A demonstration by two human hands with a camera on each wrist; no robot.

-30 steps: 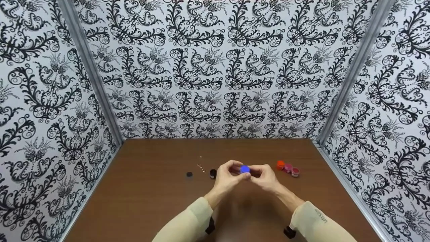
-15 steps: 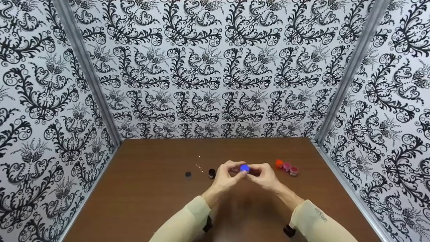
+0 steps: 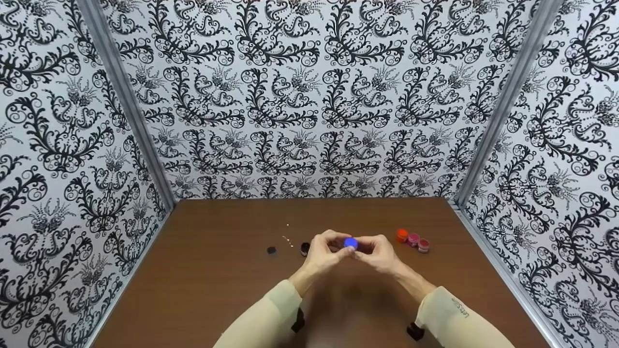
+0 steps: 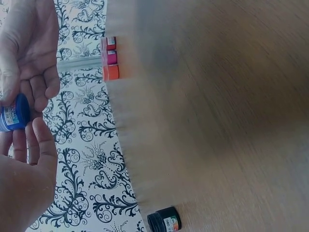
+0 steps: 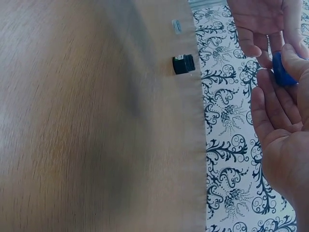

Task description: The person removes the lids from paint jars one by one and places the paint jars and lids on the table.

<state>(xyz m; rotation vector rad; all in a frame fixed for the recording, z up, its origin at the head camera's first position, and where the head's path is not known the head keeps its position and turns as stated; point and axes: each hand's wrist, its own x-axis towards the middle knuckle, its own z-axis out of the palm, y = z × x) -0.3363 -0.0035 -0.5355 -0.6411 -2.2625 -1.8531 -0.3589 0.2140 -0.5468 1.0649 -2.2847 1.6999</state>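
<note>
gripping a blue jar [image 3: 350,243] between the fingers of left hand [image 3: 323,252] and right hand [image 3: 381,253], holding it up over the tabletop [image 3: 227,290] (with a black jar [image 3: 304,249] beside the left hand, three bright jars [image 3: 413,239] off right); possibly risking a drop by slackening one pinch or twisting too suddenly.

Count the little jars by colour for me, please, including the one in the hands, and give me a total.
Blue jar: 1
Black jar: 1
Orange jar: 1
Pink jar: 1
Red jar: 1
Total: 5 jars
</note>
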